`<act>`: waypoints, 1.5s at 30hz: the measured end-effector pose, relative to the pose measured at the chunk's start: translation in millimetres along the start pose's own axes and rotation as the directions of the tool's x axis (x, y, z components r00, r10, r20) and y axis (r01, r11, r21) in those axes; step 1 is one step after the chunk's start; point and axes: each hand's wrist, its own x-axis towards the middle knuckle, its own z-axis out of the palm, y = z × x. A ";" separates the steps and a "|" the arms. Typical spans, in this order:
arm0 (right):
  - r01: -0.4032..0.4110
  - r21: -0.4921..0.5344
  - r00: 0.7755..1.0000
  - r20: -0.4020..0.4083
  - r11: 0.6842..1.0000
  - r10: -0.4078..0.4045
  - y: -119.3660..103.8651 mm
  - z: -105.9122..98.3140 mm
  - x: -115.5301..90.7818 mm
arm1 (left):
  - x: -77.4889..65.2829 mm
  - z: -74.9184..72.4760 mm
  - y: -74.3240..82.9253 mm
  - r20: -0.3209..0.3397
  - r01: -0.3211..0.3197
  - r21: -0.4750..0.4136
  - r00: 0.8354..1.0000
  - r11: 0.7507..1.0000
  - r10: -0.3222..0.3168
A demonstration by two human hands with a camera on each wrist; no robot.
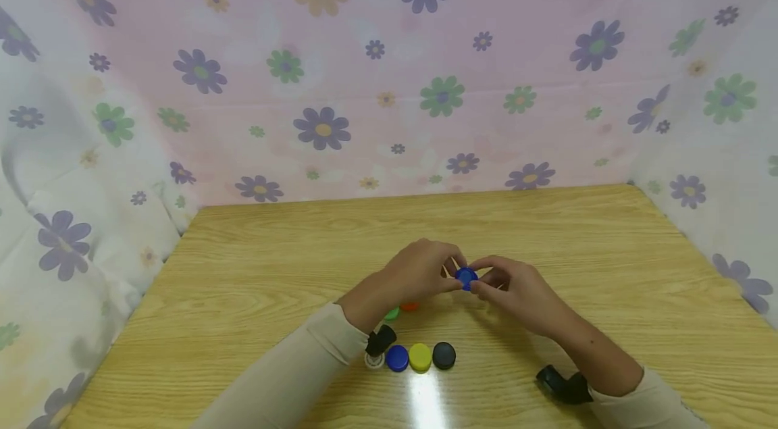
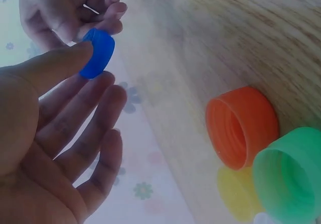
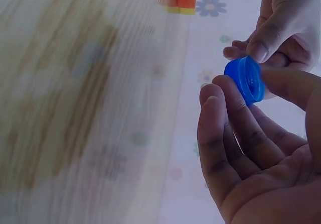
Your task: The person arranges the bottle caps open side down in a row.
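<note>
Both hands meet over the table at a small blue bottle cap (image 1: 466, 278). My left hand (image 1: 425, 268) pinches it from the left, thumb on one side and fingertips on the other. From the right, my right hand (image 1: 516, 290) pinches the same cap between thumb and fingers. The right wrist view shows the cap's hollow, ridged inside (image 3: 253, 83). Below the left hand, an orange cap (image 2: 261, 118) and a green cap (image 2: 308, 151) stand on their sides in the left wrist view, beside a yellow piece (image 2: 238, 194). In the head view the left forearm partly hides them.
Nearer the front, a row holds a white cap (image 1: 374, 362), a second blue cap (image 1: 398, 358), a yellow cap (image 1: 420, 357) and a black cap (image 1: 444, 355). The wooden table (image 1: 273, 246) is bordered by flowered cloth (image 1: 365, 78) at the back and sides.
</note>
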 end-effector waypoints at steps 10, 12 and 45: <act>-0.045 0.135 0.998 0.045 0.990 0.039 -1.0 -0.9 -2.1 | -5.2 4.7 2.8 -0.058 -0.061 0.069 0.996 0.996 0.065; -0.043 0.143 0.998 0.047 0.989 0.037 -0.7 -0.4 -1.8 | -5.8 4.7 4.2 -0.064 -0.070 0.085 0.995 0.994 0.075; 0.169 -0.010 0.984 -0.051 0.986 -0.169 -14.5 2.0 -5.4 | -36.0 14.4 2.1 -0.160 0.039 -0.211 0.984 0.977 -0.074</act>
